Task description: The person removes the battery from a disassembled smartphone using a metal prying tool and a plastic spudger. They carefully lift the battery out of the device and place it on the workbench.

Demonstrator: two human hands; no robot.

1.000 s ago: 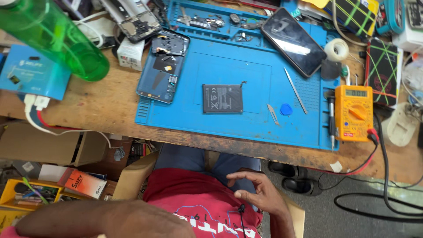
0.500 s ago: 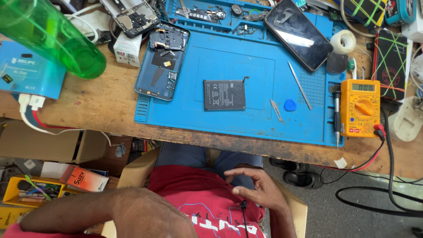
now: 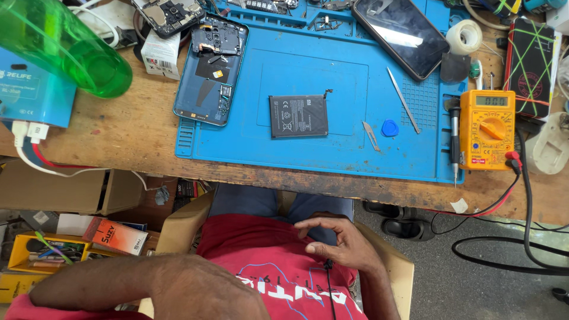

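My right hand [image 3: 339, 242] rests over my red shirt [image 3: 255, 255] at my lap, below the bench edge, fingers loosely curled and apart, holding nothing. Its thumb is next to a small black clip with a thin cord [image 3: 326, 265] on the shirt. Only my left forearm [image 3: 148, 287] shows, lying across the bottom of the view; the left hand itself is out of sight. On the blue work mat [image 3: 332, 160] lie a black phone battery [image 3: 299, 116], an opened phone back [image 3: 211, 71] and a dark phone [image 3: 400, 35], all well away from my hands.
A metal pry tool [image 3: 403, 99], a blue pick [image 3: 389, 127] and a small blade [image 3: 371, 136] lie on the mat. An orange multimeter [image 3: 486, 130] stands at the right with leads hanging. A green bottle [image 3: 62, 47] and blue box [image 3: 32, 95] sit left. Boxes crowd the floor.
The view has shifted slightly downward over the bench. My left forearm has slid further right across my lap. My right hand stays over the shirt, fingers spread a little more.
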